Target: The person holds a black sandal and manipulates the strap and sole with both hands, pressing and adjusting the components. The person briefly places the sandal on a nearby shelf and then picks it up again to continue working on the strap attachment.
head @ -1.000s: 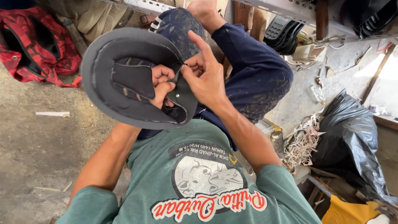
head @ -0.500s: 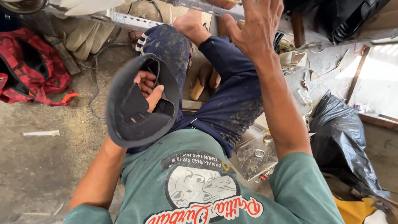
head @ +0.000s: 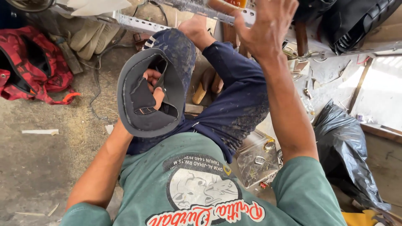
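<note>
My left hand (head: pixel 151 86) grips a dark grey hat (head: pixel 142 98), fingers tucked inside its crown, the brim facing up over my left knee. My right hand (head: pixel 268 25) is raised far up and away from the hat, fingers spread, holding nothing, close to a grey metal rail (head: pixel 201 10) at the top of the view. I sit in dark blue trousers (head: pixel 234 100) and a green printed shirt (head: pixel 201 184). Beyond my left knee my bare foot shows.
A red and black bag (head: pixel 29 69) lies on the concrete floor at the left. A black plastic bag (head: pixel 347 155) sits at the right. A clear plastic box (head: pixel 255 159) stands beside my right hip. Wooden pieces (head: pixel 207 86) lie under my legs.
My right hand has left the hat and risen toward the metal rail. The left hand alone keeps the hat, which has tilted and dropped lower beside my knee.
</note>
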